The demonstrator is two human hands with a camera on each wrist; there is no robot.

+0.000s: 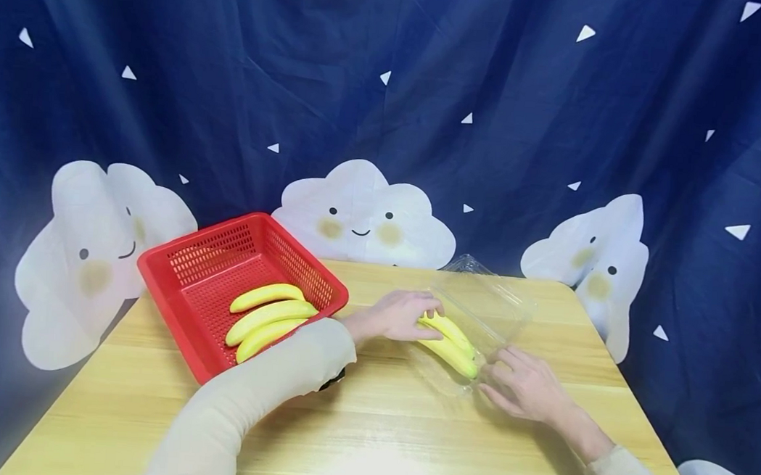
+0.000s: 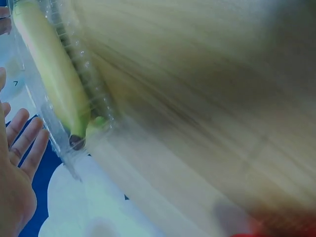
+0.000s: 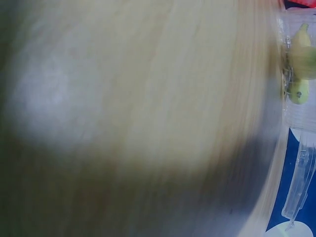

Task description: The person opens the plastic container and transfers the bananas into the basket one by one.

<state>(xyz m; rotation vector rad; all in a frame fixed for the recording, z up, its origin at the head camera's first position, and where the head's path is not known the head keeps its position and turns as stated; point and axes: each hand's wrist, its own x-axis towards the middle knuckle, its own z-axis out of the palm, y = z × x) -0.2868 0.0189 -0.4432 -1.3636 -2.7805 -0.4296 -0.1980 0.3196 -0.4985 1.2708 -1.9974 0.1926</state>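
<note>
Two yellow bananas lie side by side in a clear plastic clamshell box, whose lid stands raised on the far side. My left hand reaches over their left ends with its fingers bent loosely above them. In the left wrist view that hand has its fingers spread beside the box wall, and a banana shows through the plastic. My right hand is at the right end of the box, thumb and fingers apart, fingertips right at the rim. The right wrist view catches the bananas but not the hand.
A red slotted plastic basket stands tilted at the left, with several bananas inside. The wooden table runs back to a dark blue curtain printed with clouds and triangles.
</note>
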